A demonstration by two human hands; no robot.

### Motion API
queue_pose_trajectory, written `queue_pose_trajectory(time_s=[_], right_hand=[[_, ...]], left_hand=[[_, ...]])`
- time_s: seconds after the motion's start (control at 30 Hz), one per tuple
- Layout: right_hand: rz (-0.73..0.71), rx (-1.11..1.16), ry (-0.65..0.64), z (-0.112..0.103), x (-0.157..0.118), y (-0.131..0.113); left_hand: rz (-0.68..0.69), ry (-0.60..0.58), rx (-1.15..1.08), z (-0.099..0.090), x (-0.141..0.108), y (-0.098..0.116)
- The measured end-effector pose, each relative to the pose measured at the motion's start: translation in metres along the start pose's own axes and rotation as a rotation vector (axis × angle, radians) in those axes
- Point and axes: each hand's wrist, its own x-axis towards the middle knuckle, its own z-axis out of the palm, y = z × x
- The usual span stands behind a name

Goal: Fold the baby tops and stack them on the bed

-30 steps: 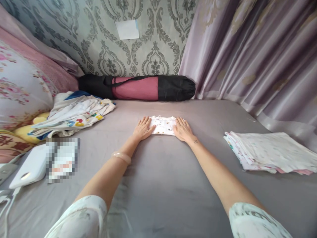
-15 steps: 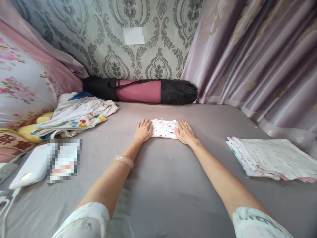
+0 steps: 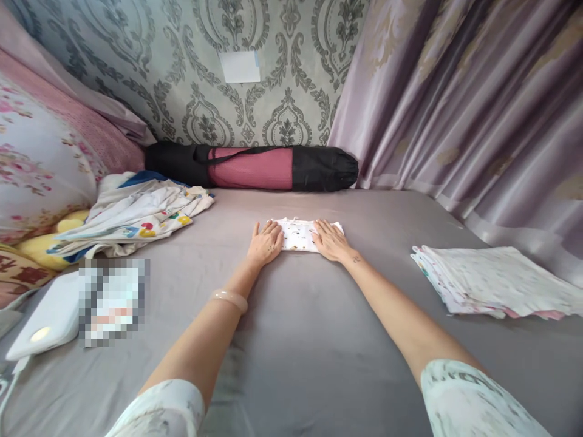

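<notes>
A small white garment with a scattered print (image 3: pixel 298 237), folded into a flat rectangle, lies on the grey bed sheet (image 3: pixel 310 328). My left hand (image 3: pixel 265 243) rests flat over its left end, fingers stretched out and pointing away from me. On its right part lies my right hand (image 3: pixel 331 240), also flat with the fingers extended. Both palms face down, so whatever is under them is hidden. The cloth's middle shows between my two hands.
Stacked folded cloths (image 3: pixel 496 282) lie at the right. At the left are a loose pile of clothes (image 3: pixel 141 212), a white power bank with a cable (image 3: pixel 50 315) and a blurred-out item (image 3: pixel 113 303). A black and pink roll bag (image 3: pixel 250 169) lies along the wall.
My right hand has slid inward to the left over the garment, uncovering its right end. My left hand has moved slightly onto the left end. The view has shifted a little.
</notes>
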Motion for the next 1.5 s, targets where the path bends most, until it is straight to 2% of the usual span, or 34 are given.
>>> queue_pose_trajectory(time_s=[0.13, 0.27, 0.4, 0.57, 0.77, 0.9, 1.07, 1.2, 1.37, 1.5], right_hand=[[0.007, 0.018, 0.024, 0.005, -0.001, 0.004], [0.011, 0.064, -0.032, -0.004, 0.0, 0.002], [-0.03, 0.103, 0.002, -0.014, 0.005, -0.019], [-0.07, 0.167, -0.048, -0.006, 0.011, -0.047], [-0.048, 0.136, -0.034, -0.003, 0.012, -0.049], [-0.071, 0.118, 0.006, -0.007, 0.019, -0.061], [-0.117, 0.113, 0.062, 0.005, 0.026, -0.08], [-0.115, 0.086, 0.104, 0.012, 0.025, -0.081], [-0.108, 0.063, 0.044, 0.001, 0.033, -0.086], [-0.102, 0.084, 0.095, 0.0, 0.042, -0.104]], left_hand=[[-0.032, -0.032, -0.008, 0.003, 0.002, -0.001], [-0.046, 0.003, -0.047, 0.002, 0.002, -0.001], [-0.049, 0.045, -0.059, -0.001, 0.001, 0.0], [-0.077, 0.008, -0.052, 0.0, 0.002, 0.0], [-0.112, 0.014, -0.086, 0.003, 0.004, -0.003], [-0.166, 0.061, -0.153, 0.003, 0.004, -0.008], [-0.297, 0.128, -0.247, 0.0, 0.005, -0.015], [-0.344, 0.135, -0.255, -0.006, 0.007, -0.016], [-0.383, 0.176, -0.344, -0.008, 0.007, -0.016], [-0.426, 0.221, -0.425, -0.006, 0.008, -0.02]])
